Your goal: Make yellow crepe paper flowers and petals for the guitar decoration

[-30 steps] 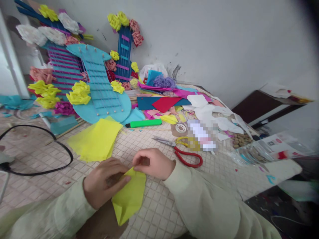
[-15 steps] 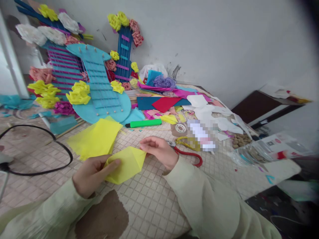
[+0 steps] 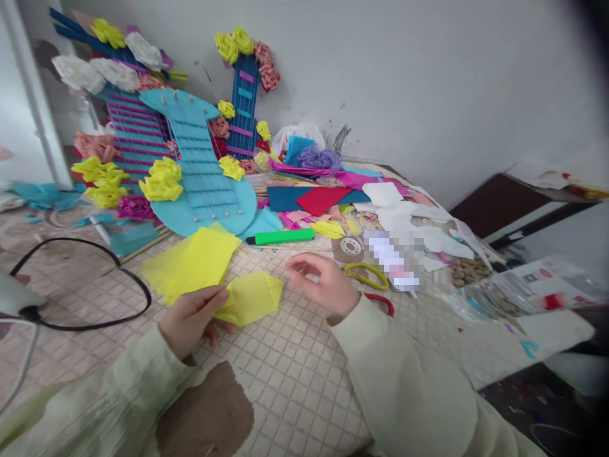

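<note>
My left hand pinches a small piece of thin yellow crepe paper by its left end, thumb on top. A crease runs near the paper's right end, which tapers. Just to the right, my right hand hovers apart from the paper, its fingers loosely curved and holding nothing. Behind the left hand lies a bigger stack of yellow crepe paper. Scissors with one yellow handle loop and one red handle loop lie partly hidden behind my right hand and sleeve.
A green marker and a tape roll lie beyond my hands. Blue guitar-shaped cutouts with paper flowers stand against the wall. Colored scraps, purple yarn and white pieces crowd the back. A black cable loops at left.
My right hand has let go of the yellow paper's right end and moved off to the right. My left hand still holds the paper. The view has shifted slightly.
</note>
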Available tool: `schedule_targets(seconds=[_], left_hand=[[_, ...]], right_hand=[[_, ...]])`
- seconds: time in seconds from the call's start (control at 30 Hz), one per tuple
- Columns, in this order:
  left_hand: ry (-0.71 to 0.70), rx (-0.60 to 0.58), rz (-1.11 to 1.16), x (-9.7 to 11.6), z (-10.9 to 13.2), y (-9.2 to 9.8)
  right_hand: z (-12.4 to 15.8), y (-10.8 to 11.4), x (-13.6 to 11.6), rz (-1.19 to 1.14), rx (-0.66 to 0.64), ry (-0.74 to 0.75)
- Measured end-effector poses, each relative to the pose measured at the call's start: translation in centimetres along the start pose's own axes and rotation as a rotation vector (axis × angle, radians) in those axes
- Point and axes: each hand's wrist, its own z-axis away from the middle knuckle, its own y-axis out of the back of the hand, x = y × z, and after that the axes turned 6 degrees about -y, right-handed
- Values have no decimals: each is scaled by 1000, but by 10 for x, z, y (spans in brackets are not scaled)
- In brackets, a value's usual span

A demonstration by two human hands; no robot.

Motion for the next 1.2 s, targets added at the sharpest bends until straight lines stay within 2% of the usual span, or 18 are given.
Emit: schedule_targets(seconds=[0.07,0.13,0.27,0.43,0.5,0.53,0.6,0.67,0.73,0.8,0.87,1.0,1.2], left_hand=[[114,14,87,2,-1,-1],[195,21,166,4,-1,-2],[191,0,191,5,-3,-1],[163,-41,141,-1,-3,0],[96,-20,-20,-1,1,3],[19,17,-146,-1,3,4],[-212,119,-408,2,10,8],[-443,193,-565,6,15,11],[-601,184,-617,9,19,11],[-702,124,-643,7,20,9],[-749,50,-680,2,19,5],[-708,-52,-750,-10,16,0],[-668,36,-720,-14,14,3]], right_hand=[[4,7,1,241,-25,206],[6,10,4,415,-88,317],[9,0,10,563,-163,383],[9,-11,10,570,-137,392],[9,-11,10,564,-123,389],[9,-10,10,562,-118,387],[9,-10,11,564,-115,384],[9,-10,11,570,-121,374],[9,-10,11,578,-144,348],[10,-11,11,589,-170,315],[10,-12,11,598,-193,284],[10,-12,10,580,-216,234],[10,-12,9,536,-201,195]])
